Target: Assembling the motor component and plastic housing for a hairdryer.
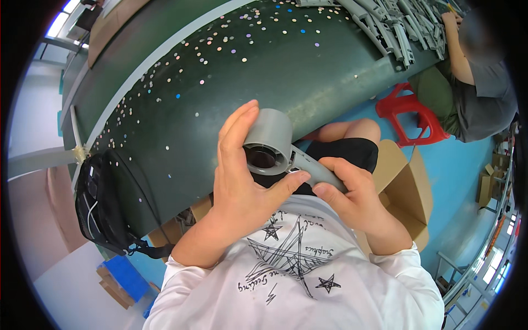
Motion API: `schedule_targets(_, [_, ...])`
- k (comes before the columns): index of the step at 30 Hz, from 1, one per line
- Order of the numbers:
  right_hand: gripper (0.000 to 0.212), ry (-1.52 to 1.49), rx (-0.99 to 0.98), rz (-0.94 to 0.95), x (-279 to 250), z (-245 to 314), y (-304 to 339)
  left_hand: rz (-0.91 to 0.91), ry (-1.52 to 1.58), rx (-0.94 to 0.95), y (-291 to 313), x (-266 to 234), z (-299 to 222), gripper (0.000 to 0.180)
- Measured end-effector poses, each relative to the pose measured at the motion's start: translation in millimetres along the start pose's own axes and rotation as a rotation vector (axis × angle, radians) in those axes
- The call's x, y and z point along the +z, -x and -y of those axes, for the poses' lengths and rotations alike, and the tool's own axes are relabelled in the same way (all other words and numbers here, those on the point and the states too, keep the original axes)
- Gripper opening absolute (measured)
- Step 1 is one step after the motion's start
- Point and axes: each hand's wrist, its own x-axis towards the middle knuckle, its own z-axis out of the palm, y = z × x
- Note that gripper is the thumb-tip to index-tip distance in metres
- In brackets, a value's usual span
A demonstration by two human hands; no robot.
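Between my hands, above my lap, is a grey plastic hair dryer housing with a wide round barrel and a slanting handle. My left hand is wrapped round the left side of the barrel, its fingers upright along it and its thumb at the joint with the handle. My right hand grips the handle's lower end between thumb and fingers. The barrel's open end faces me and shows a dark inside. Near the joint a small opening shows in the handle, partly hidden by my left thumb.
A dark green conveyor belt ahead carries many scattered small round stickers. Grey plastic shells are heaped at its far right, where a co-worker sits near a red stool. An open cardboard box stands right; a black bag hangs left.
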Motion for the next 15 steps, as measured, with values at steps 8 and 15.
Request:
schedule_targets(8, [0.024, -0.109, 0.124, -0.015, 6, -1, 5, 0.031, 0.009, 0.096, -3, 5, -9, 0.101])
schedule_targets(15, [0.026, -0.244, 0.338, -0.078, 19, -22, -3, 0.078, -0.066, -0.133, -14, 11, -3, 0.087])
